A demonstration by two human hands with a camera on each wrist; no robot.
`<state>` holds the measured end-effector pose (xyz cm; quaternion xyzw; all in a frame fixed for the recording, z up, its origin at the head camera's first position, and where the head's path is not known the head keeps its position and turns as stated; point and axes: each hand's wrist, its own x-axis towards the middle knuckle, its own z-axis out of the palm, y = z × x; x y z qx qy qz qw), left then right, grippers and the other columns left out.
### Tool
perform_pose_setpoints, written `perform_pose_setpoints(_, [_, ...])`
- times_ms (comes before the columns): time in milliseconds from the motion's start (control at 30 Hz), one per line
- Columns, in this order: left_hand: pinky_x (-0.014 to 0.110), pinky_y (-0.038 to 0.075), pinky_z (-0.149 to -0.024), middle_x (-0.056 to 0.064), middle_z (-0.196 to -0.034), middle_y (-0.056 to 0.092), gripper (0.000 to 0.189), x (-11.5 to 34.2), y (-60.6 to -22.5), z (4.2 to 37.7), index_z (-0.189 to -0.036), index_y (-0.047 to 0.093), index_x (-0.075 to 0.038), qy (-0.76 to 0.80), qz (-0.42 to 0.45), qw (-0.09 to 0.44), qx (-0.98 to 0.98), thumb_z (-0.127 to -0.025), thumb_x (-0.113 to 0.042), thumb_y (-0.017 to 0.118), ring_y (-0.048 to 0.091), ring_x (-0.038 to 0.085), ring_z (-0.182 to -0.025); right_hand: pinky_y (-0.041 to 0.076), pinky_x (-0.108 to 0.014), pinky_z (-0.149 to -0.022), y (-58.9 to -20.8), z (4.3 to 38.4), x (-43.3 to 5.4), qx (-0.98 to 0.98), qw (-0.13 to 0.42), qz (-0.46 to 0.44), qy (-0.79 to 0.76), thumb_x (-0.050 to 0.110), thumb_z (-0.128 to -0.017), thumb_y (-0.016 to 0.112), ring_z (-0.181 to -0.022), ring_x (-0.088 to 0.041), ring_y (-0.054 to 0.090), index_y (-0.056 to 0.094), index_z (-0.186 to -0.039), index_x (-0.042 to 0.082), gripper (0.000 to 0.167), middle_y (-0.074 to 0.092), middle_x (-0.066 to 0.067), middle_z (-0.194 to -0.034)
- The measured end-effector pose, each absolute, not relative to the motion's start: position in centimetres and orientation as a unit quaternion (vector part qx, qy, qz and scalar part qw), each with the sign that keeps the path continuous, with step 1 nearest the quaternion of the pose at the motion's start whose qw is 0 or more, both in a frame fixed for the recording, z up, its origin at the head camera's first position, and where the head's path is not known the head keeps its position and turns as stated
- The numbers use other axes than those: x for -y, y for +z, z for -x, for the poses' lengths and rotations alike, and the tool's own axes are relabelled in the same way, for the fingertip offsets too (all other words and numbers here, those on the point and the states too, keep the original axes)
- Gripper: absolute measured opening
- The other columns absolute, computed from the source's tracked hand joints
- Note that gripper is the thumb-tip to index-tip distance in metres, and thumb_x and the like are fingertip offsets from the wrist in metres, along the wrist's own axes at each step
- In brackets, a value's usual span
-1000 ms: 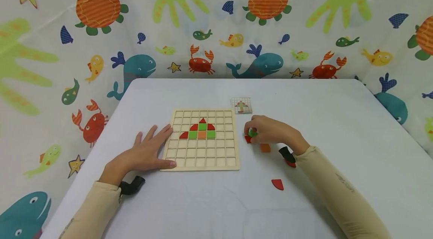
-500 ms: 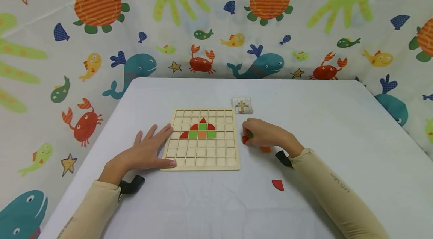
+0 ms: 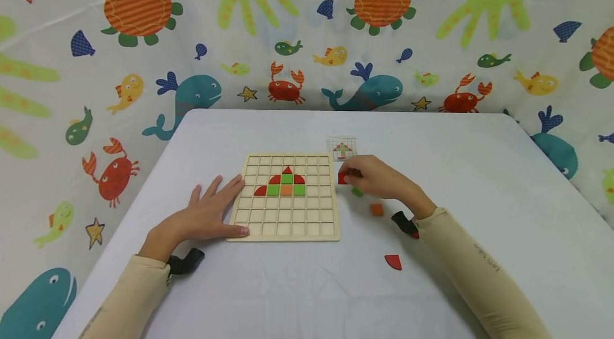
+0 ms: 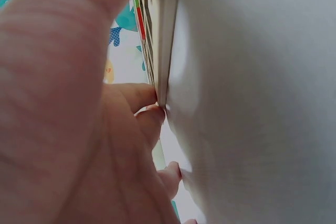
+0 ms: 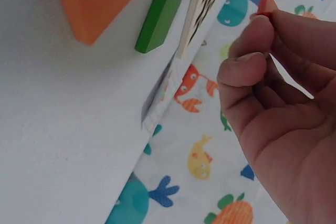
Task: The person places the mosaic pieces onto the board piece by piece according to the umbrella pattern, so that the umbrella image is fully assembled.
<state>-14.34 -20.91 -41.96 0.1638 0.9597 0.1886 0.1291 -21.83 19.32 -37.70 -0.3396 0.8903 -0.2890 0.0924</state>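
From my remote station I see a white counter [image 3: 288, 296] carrying a wooden grid board [image 3: 283, 222], the left hand [image 3: 208, 216] resting on the board's left edge with fingers spread. The right hand [image 3: 371, 176] pinches a red piece [image 3: 342, 178] just off the right edge, near a loose orange piece [image 3: 377, 209] and green piece [image 3: 357, 192].

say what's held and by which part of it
A red piece, pinched near one end by the right hand; the left hand only touches the left side of the board.
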Motion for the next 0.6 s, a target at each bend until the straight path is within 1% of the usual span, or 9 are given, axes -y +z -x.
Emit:
perform_pose_setpoints(100, [0.080,-0.007,-0.117,0.018,-0.177,0.016,0.124,21.0,-41.9,14.2,-0.170,0.026,-0.005,0.191,-0.162,0.130,-0.959,-0.081,-0.071,0.080,-0.001,0.054,-0.159,0.057,-0.037,-0.084,-37.1,21.7,-19.1,-0.884,0.079,0.340,-0.311,0.000,-0.103,0.067,-0.092,-0.024,0.062,0.074,-0.120,-0.004,0.019,0.073,-0.007,-0.107])
perform_pose_setpoints(200, [0.079,-0.008,-0.117,0.017,-0.178,0.015,0.124,21.1,-41.9,14.2,-0.170,0.025,-0.005,0.195,-0.162,0.131,-0.958,-0.081,-0.072,0.080,-0.002,0.053,-0.159,0.057,-0.037,-0.083,-36.6,21.8,-18.9,-0.884,0.064,0.335,-0.321,0.001,-0.103,0.068,-0.091,-0.024,0.062,0.074,-0.124,-0.004,0.023,0.073,-0.008,-0.109])
perform_pose_setpoints(433, [0.079,-0.009,-0.117,0.017,-0.177,0.016,0.124,21.2,-42.0,14.2,-0.170,0.025,-0.005,0.192,-0.159,0.128,-0.960,-0.081,-0.071,0.080,-0.001,0.054,-0.159,0.055,-0.036,-0.077,-35.7,22.0,-17.6,-0.874,0.058,0.334,-0.349,0.002,-0.105,0.064,-0.088,-0.025,0.060,0.073,-0.130,-0.004,0.027,0.069,-0.008,-0.106])
perform_pose_setpoints(600, [0.079,-0.010,-0.117,0.018,-0.177,0.016,0.124,21.1,-41.9,14.3,-0.170,0.026,-0.004,0.192,-0.159,0.129,-0.960,-0.081,-0.071,0.080,-0.001,0.054,-0.159,0.055,-0.036,-0.077,-35.4,22.1,-16.2,-0.870,0.047,0.330,-0.364,0.004,-0.105,0.066,-0.087,-0.024,0.061,0.074,-0.129,-0.001,0.025,0.070,-0.006,-0.102])
